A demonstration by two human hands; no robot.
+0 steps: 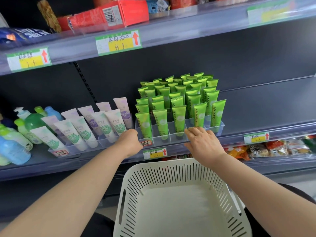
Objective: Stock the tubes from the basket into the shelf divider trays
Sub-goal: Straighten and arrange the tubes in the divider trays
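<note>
Several green Chamomile tubes (179, 103) stand upright in rows in a clear divider tray (220, 124) on the middle shelf. My left hand (130, 140) is at the tray's front left corner, its fingers curled round that corner and mostly hidden. At the front wall right of the middle, my right hand (201, 139) rests its fingers on the tray's rim and holds no tube. The white slotted basket (130, 182) sits below the shelf, between my forearms, with nothing in it.
A second clear tray (56, 152) of white and lilac tubes (95, 124) stands just left of the green one. Blue and green bottles (15, 144) crowd the shelf's left end. Bare shelf (266, 106) lies to the right. Price tags line the shelf edges, and snack packs (266, 147) fill the shelf below.
</note>
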